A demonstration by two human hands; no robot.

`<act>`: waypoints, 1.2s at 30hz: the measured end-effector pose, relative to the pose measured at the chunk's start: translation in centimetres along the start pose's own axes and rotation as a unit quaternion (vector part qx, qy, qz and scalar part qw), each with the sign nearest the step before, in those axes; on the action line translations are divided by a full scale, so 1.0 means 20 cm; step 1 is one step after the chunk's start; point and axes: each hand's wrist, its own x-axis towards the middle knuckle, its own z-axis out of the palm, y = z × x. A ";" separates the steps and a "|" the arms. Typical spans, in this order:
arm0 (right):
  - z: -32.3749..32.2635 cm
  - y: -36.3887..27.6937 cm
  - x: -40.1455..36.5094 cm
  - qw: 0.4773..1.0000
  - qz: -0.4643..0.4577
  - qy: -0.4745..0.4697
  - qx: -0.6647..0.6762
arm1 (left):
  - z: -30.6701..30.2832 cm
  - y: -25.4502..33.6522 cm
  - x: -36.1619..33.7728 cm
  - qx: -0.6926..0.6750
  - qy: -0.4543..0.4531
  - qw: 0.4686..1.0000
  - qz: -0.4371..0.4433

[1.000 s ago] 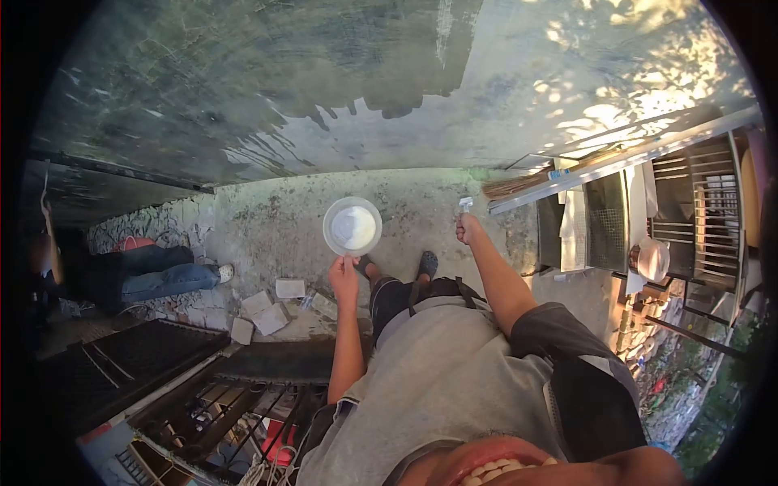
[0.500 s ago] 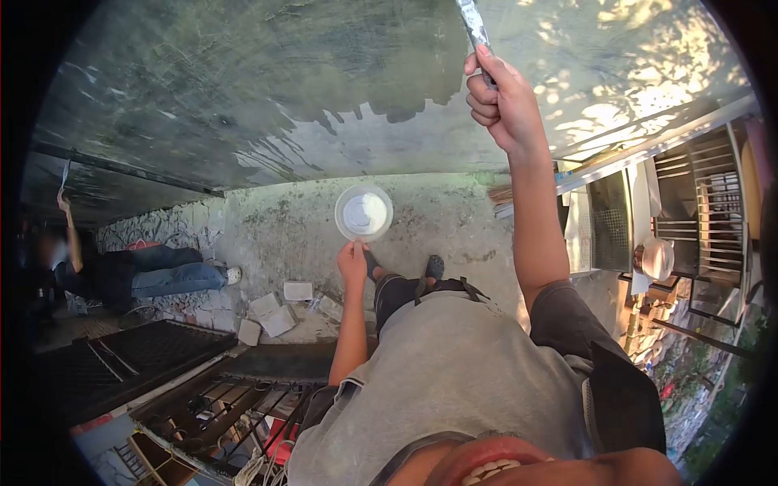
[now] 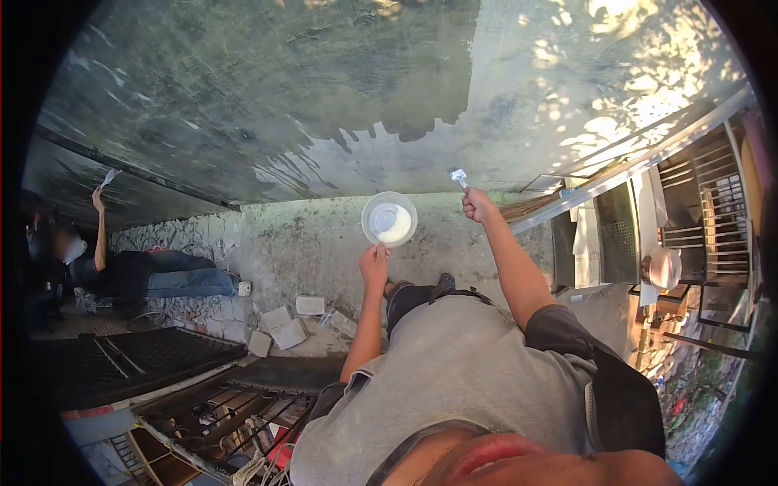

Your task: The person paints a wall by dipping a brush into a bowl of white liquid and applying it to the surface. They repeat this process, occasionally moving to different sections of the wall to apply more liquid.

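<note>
Left hand (image 3: pixel 375 263): closed on the near rim of a round bowl (image 3: pixel 365 212), thumb over the edge, arm stretched out ahead of the body.
Bowl: held out in the air roughly level, well above the ground (image 3: pixel 300 243), part-filled with white paste (image 3: pixel 395 223).
Right hand (image 3: pixel 478 204): fisted tight around the handle of a putty knife (image 3: pixel 459 176), blade up and pointed at the wall (image 3: pixel 284 97).
Blade contact: too small to tell whether touching the wall or just short of it.
Wall: grey-green and streaked, darker across the upper part, dappled with sunlight at the right.
Footing: shoes (image 3: pixel 444 282) seen far below the chest; what they stand on hidden by the body.
Below left: pale blocks (image 3: pixel 288 328) scattered on the ground, beside a dark metal grate (image 3: pixel 121 356).
Co-worker (image 3: pixel 138 275): at the far left in jeans, one hand (image 3: pixel 99 197) raised to the same wall.
Likely slip: a one-handed pinch on the rim is a thin hold for a loaded bowl; a tilt of the wrist could send paste over the far edge.
Likely cause: attention on the knife side, bowl arm left extended.
Further hazard: both hands occupied, nothing free for steadying; loose blocks underfoot a tripping point.
</note>
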 end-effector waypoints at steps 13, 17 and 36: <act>0.45 -0.96 -1.57 0.855 -0.485 -0.177 -0.056 | 0.04 0.02 0.02 -0.024 -0.024 0.999 0.020; 0.40 -0.97 -1.51 0.816 -0.556 -0.114 -0.110 | 0.06 0.09 -0.02 0.007 -0.025 0.999 0.032; -0.43 0.25 -0.40 0.859 -0.329 0.201 -0.337 | 0.08 0.04 -0.05 0.021 -0.053 0.998 -0.008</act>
